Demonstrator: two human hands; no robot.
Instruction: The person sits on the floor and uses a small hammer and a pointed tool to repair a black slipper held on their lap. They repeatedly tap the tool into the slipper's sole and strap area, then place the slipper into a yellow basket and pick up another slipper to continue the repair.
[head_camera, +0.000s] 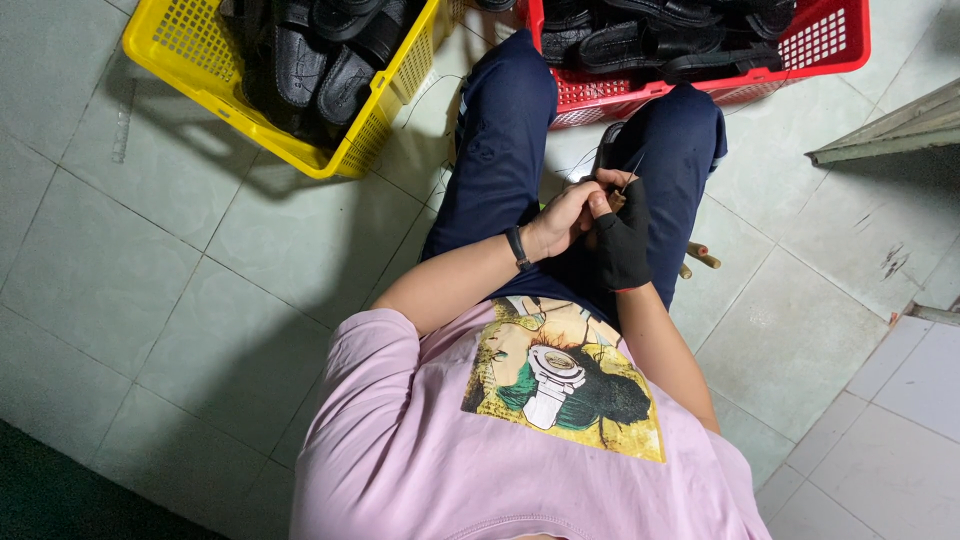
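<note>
Hands (598, 222) pinch a needle (632, 170) over the lap — baskets (385, 105) just ahead.

Single head view, steep downward, near, over lap and floor (120, 270).

We see even, fairly bright overhead light; our body throws a soft shadow on the pale floor (150, 300) at left. Focus is sharp, the lower-left corner dark.

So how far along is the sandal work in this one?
Cannot tell what is finished: black sandals fill both the yellow plastic basket and the red plastic basket. In hand: left hand and black-gloved right hand work a dark piece on the lap with a thin needle.
</note>
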